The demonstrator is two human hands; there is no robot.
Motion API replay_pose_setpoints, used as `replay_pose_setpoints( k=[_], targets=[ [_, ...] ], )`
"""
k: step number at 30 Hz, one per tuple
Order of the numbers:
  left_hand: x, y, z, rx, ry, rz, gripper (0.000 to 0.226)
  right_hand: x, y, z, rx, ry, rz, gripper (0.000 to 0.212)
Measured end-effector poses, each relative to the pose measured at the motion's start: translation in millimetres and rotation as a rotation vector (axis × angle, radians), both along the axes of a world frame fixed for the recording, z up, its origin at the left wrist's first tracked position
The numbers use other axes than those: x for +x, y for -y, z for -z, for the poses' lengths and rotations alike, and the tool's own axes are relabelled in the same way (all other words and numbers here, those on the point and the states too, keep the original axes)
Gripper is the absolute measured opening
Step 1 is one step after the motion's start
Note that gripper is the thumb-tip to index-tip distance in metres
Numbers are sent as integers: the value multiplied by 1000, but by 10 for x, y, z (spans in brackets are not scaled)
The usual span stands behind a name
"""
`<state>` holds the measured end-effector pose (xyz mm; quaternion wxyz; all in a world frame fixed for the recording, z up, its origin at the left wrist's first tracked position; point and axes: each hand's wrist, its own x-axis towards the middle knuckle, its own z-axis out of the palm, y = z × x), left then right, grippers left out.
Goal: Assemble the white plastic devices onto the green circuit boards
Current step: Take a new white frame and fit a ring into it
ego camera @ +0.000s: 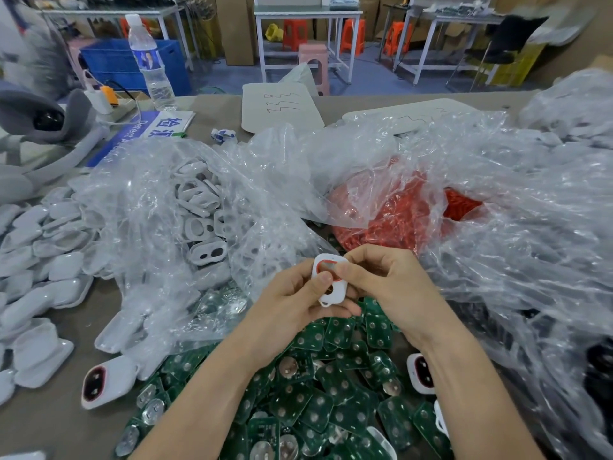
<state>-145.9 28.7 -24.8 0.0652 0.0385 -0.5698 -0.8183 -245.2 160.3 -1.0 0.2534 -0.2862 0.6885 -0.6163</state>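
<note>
Right over the pile of green circuit boards (331, 393), near the middle of the table, I hold one white plastic shell (337, 289). My left hand (288, 307) cups it from 8 o'clock, with the thumb pressed on its front. My right hand (394, 287) pinches its top edge from 2 o'clock. So both hands are gripping the same shell, and no board is in my fingers yet. I see a bit of red in its holes, and I think that is a soft button pad. The shell looks very light, thin and smooth, so it could slip or pop out if I squeeze too hard. I think it is best to hold it by its two long sides, not by the little loop at the bottom, which looks easy to snap. The boards lie at 6 o'clock from the shell, all mixed up and on top of each other. They look thin, stiff and light too. I would pick one up by its edges and keep my fingers off the shiny round spots. A clear bag of white frames (202, 207) sits at 10 o'clock, and a bag of red parts (398, 210) sits at 1 o'clock. One shell with a dark, red-ringed window (106, 381) lies at 7 o'clock.
</note>
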Motion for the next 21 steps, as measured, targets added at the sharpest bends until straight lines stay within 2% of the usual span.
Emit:
replay_pose_setpoints(
  k=[3, 10, 14, 16, 21],
  targets=[
    [0, -25, -5, -48, 27, -30, 33, 20, 34, 36, 12, -54, 32, 11],
    [-11, -80, -47, -82, 50, -103, 29, 18, 92, 90, 49, -144, 62, 16],
    [-4, -103, -66, -154, 18, -103, 23, 41, 95, 61, 7, -35, 52, 24],
    [-5, -108, -64, -179, 14, -96, 19, 39, 95, 42, 27, -53, 87, 27],
    [-9, -128, -15, -159, 36, -71, 25, -56, -77, -156, 117, -119, 256, 10]
  ],
)
